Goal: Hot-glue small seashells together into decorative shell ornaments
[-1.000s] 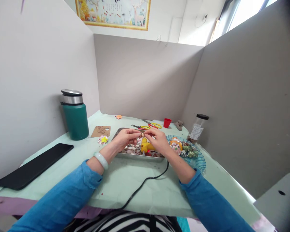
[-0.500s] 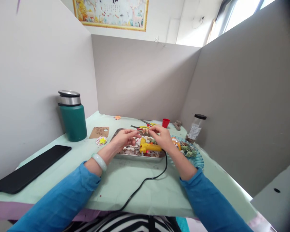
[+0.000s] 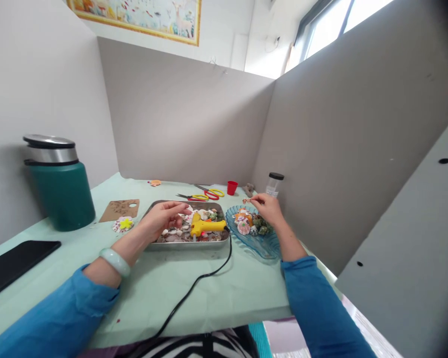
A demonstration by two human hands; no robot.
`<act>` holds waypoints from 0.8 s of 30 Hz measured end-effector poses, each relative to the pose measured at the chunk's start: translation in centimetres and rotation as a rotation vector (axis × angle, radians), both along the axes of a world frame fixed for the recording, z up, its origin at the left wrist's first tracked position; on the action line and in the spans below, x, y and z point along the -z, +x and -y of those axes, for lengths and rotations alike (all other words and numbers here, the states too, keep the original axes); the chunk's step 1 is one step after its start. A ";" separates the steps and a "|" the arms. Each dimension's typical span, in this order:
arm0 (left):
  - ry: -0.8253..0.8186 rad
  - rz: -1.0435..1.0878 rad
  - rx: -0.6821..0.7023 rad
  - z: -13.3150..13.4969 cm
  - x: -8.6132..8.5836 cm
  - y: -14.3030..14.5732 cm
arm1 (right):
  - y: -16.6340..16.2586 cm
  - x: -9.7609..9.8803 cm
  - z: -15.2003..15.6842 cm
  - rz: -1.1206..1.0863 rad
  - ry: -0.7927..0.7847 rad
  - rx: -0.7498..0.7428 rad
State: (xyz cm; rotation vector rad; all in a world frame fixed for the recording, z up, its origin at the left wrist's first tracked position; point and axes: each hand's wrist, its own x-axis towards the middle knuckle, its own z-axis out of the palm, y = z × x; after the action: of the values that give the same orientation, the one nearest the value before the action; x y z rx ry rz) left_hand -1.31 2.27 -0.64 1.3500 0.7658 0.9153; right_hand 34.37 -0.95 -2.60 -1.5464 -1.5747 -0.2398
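My right hand hovers over the back of a blue glass dish of coloured shells, its fingertips pinched on a small shell piece. My left hand rests over the left part of a metal tray of shells, fingers loosely curled, with nothing visible in them. A yellow glue gun lies in the tray between my hands, its black cord running toward me.
A green flask stands at the left, a black flat object near the front left. A brown card, a shell flower, scissors, a red cup and a clear jar lie behind. Grey partitions enclose the table.
My hands, together over the tray before, have parted. The right hand carried the small piece rightward over the blue dish. The view has swung right.
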 end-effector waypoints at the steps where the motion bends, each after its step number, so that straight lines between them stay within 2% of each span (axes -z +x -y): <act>1: 0.001 -0.005 0.000 0.0 0.0 0.0 | 0.2 0.2 0.1 0.022 -0.021 -0.004; 6: -0.010 -0.003 0.004 -0.1 0.1 0.0 | 0.8 1.0 0.1 0.106 -0.119 0.018; 13: -0.016 -0.019 -0.003 -0.2 0.1 0.0 | 0.8 1.7 -1.0 0.165 -0.220 0.126; 24: -0.012 -0.018 0.012 -0.2 0.2 0.0 | 0.0 1.5 -0.7 0.258 -0.284 0.182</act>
State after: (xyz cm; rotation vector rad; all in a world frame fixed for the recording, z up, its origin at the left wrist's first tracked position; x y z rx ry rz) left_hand -1.32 2.49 -0.88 1.3528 0.7750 0.8895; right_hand 34.32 -0.21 -4.07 -1.9467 -1.7244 -0.3393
